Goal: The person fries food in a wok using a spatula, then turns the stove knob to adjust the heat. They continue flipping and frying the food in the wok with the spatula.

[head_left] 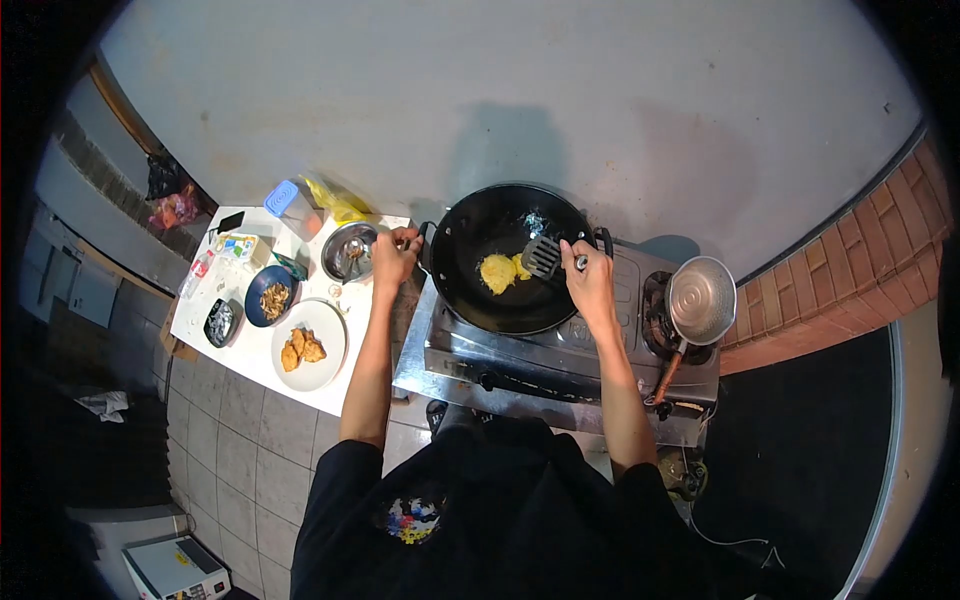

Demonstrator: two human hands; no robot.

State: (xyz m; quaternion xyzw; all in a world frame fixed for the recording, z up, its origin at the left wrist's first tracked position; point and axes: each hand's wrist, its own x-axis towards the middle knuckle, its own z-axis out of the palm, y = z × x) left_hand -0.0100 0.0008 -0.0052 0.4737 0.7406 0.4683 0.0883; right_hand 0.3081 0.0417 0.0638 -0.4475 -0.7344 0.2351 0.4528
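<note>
A large black wok (460, 290) sits on the left burner of the stove, with yellow food pieces (497, 273) in its middle. My right hand (587, 275) grips a dark slotted spatula (541, 257), whose blade lies in the wok beside the smaller yellow piece. My left hand (397, 258) is at the right rim of a metal bowl (348, 252) on the white table, its fingers closed near a spoon; what they pinch is too small to make out. The spoon's round end shows inside the bowl.
On the white table (256, 357) are a plate (330, 372) of browned pieces, a blue bowl (268, 296), a small black dish (221, 323) and a blue-lidded container (292, 208). A saucepan (702, 300) stands on the stove's right burner. A wall rises behind.
</note>
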